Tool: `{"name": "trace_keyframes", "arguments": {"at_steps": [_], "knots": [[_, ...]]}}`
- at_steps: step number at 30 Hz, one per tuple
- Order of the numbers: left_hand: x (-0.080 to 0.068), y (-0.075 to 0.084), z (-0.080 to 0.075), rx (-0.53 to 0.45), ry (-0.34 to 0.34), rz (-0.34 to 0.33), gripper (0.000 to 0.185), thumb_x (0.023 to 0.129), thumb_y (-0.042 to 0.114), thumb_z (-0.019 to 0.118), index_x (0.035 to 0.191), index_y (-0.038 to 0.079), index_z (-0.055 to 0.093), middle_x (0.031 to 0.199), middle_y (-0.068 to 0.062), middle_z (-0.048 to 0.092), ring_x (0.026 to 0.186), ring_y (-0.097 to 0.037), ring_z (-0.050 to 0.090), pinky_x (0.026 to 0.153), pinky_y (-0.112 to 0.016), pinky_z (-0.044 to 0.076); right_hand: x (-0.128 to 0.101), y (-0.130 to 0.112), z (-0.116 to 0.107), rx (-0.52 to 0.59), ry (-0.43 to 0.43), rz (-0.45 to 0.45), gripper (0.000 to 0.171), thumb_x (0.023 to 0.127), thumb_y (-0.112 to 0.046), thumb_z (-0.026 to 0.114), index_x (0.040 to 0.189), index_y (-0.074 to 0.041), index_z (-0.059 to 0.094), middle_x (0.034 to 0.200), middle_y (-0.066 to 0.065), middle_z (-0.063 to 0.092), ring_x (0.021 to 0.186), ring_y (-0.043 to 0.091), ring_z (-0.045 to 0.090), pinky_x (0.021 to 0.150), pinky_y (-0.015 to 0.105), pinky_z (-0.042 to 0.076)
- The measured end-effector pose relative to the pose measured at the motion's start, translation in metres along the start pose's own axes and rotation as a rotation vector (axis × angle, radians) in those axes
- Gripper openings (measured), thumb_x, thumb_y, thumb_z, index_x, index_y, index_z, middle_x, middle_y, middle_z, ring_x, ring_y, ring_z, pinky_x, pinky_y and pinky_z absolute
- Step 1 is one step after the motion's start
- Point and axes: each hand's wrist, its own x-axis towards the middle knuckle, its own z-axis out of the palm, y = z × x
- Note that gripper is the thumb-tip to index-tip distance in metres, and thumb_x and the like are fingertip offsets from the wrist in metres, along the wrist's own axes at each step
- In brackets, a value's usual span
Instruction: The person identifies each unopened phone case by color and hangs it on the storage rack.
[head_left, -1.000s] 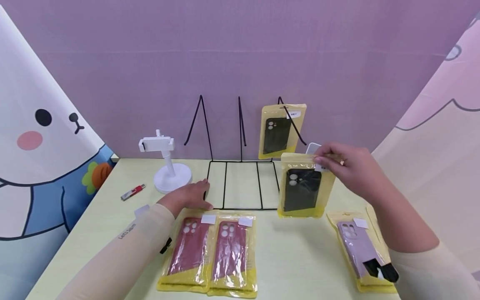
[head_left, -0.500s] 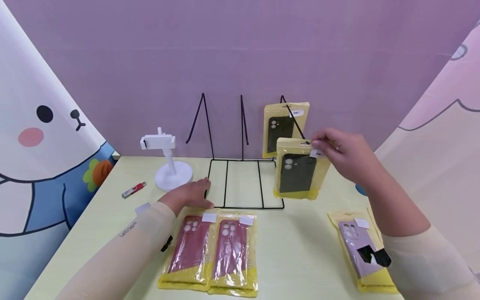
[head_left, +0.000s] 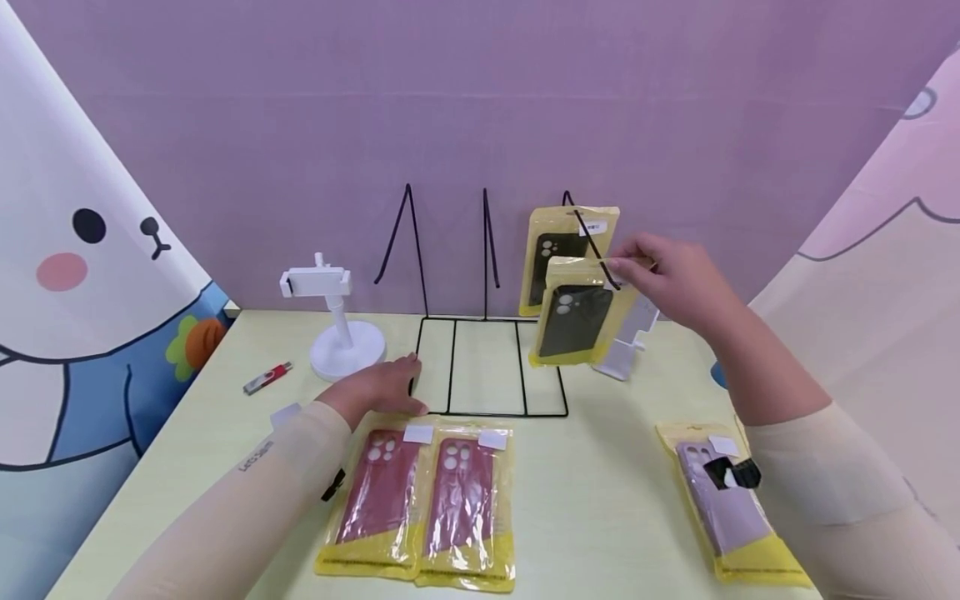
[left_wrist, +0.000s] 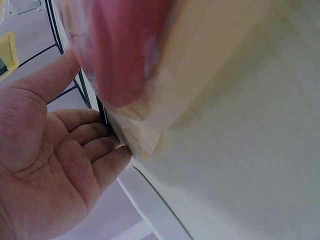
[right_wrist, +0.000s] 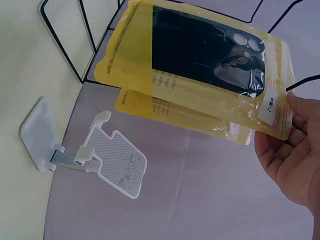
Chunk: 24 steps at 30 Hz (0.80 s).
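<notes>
My right hand pinches the top corner of a clear yellow bag holding a black phone case. A black wire hook crosses the bag's top edge, its tip showing in front. Behind it, another bagged black phone case hangs on the same hook. In the right wrist view the held phone case overlaps the rear bag. My left hand rests at the front left corner of the wire rack. Its relaxed fingers touch the base wire in the left wrist view.
Two bagged red phone cases lie before the rack. A bagged lilac case lies at right, partly under my sleeve. A white phone stand and red USB stick are at left. Another white stand stands behind the held bag.
My right hand has lifted the bagged black phone case up, back and a little left, from in front of the rack to the right hook. The left hand stays put.
</notes>
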Motion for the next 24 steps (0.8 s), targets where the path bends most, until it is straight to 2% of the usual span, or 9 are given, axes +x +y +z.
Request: {"name": "trace_keyframes", "arguments": {"at_steps": [6,13,18,24], "knots": [[0.001,0.000,0.001,-0.006,-0.001,-0.006,0.090,0.090,0.043,0.069,0.155,0.001,0.022,0.163,-0.020,0.011,0.150,-0.037,0.015,0.122,-0.050,0.019,0.017,0.005,0.001,0.015,-0.021,0.043,0.039,0.099,-0.050,0.050,0.106,-0.015,0.065,0.098,0.008,0.068,0.086,0.026,0.058,0.073,0.042,0.046],[0.002,0.001,0.000,-0.004,-0.010,-0.030,0.092,0.089,0.046,0.068,0.156,0.003,0.021,0.164,-0.017,0.010,0.151,-0.035,0.014,0.122,-0.049,0.020,0.034,0.009,0.003,0.046,-0.006,0.080,0.040,0.098,-0.050,0.052,0.104,-0.013,0.064,0.091,0.013,0.063,0.078,0.026,0.051,0.066,0.038,0.043],[0.001,0.000,0.000,0.003,-0.013,-0.026,0.092,0.090,0.045,0.068,0.156,0.002,0.021,0.164,-0.018,0.010,0.151,-0.036,0.013,0.122,-0.049,0.019,0.043,0.009,0.004,0.036,0.008,0.092,0.043,0.098,-0.051,0.051,0.108,-0.011,0.064,0.096,0.012,0.064,0.085,0.027,0.054,0.074,0.041,0.044],[0.001,-0.001,0.000,0.000,-0.010,-0.018,0.091,0.090,0.044,0.068,0.155,0.002,0.022,0.164,-0.018,0.010,0.151,-0.036,0.014,0.122,-0.049,0.019,0.051,0.008,0.007,0.030,0.005,0.124,0.047,0.098,-0.053,0.049,0.113,-0.010,0.062,0.111,0.014,0.068,0.100,0.031,0.062,0.084,0.050,0.048]]}}
